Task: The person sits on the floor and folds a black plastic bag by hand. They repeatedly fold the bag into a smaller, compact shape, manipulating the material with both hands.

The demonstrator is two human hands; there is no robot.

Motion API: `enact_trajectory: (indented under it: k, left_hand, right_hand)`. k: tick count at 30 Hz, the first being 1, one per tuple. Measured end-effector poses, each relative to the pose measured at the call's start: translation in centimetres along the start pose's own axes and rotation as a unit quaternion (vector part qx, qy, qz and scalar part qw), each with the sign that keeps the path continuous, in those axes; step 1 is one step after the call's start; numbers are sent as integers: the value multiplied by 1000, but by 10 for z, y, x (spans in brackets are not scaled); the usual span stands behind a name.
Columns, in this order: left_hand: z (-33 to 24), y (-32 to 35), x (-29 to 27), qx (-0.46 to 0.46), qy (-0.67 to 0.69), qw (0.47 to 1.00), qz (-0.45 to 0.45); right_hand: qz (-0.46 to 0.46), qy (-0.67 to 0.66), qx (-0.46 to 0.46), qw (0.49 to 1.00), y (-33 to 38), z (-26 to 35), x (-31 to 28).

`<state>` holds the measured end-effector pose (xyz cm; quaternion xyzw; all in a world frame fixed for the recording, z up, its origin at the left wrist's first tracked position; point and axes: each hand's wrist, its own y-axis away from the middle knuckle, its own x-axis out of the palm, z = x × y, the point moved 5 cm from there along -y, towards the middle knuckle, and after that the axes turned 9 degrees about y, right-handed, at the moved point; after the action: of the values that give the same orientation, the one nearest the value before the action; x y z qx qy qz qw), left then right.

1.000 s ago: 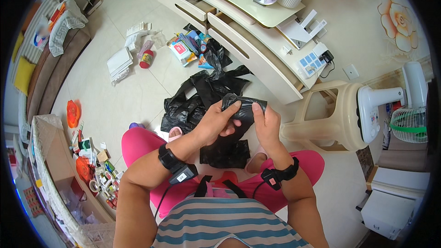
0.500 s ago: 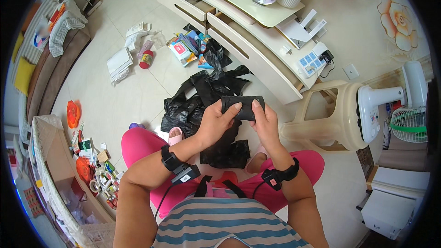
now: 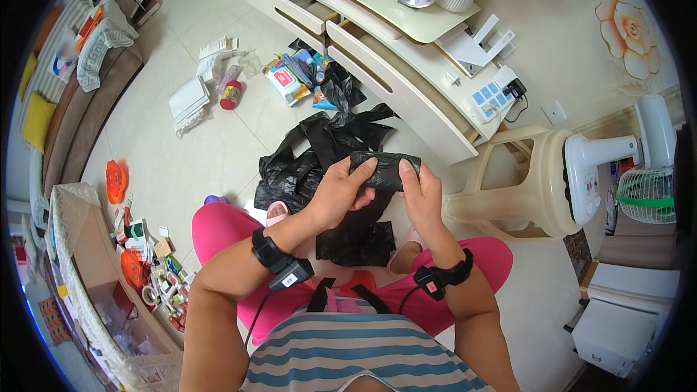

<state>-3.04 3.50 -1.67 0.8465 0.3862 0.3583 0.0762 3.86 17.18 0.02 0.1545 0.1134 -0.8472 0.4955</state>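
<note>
A folded black plastic bag (image 3: 386, 172) is held out level above my knees, pinched between both hands. My left hand (image 3: 341, 192) grips its left end, thumb on top and fingers curled underneath. At the right end, my right hand (image 3: 421, 192) presses with the thumb, its other fingers mostly hidden behind. Below the hands, more black plastic bags (image 3: 298, 163) lie spread and crumpled on the floor, reaching between my feet.
Open drawers (image 3: 414, 94) jut from the white cabinet ahead. A beige stool (image 3: 501, 181) lies at the right near a fan (image 3: 646, 196). Wipes packs (image 3: 284, 81), a red-labelled bottle (image 3: 231, 94) and white packages (image 3: 190, 101) lie ahead-left. Small items (image 3: 163, 268) heap beside an open box (image 3: 87, 247).
The folded bag has tilted and looks more wrinkled on its upper face. My left fingers now show beneath it; both hands stay in nearly the same place.
</note>
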Motion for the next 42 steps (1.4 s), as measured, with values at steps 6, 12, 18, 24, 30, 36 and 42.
enact_trajectory:
  k: [6, 12, 18, 24, 30, 36, 42]
  left_hand:
    - [-5, 5, 4, 102, -127, 986, -33]
    - [-3, 3, 6, 37, -58, 998, -7]
    - [-2, 3, 3, -80, 44, 996, -12]
    - [-1, 1, 1, 10, -17, 999, -29]
    - [-2, 3, 2, 53, -47, 996, -53]
    - [-2, 2, 2, -2, -25, 999, -25]
    - [-1, 3, 3, -83, 35, 995, -38]
  right_hand:
    - [53, -102, 133, 984, 1, -6, 5]
    - [10, 5, 31, 999, -1, -8, 0]
    - [-24, 82, -66, 994, 0, 7, -2]
    - [-5, 10, -17, 1000, 1, 2, 1]
    - [35, -100, 119, 987, 1, -7, 4]
    - [2, -5, 23, 1000, 0, -5, 0]
    - [-49, 83, -93, 991, 0, 10, -3]
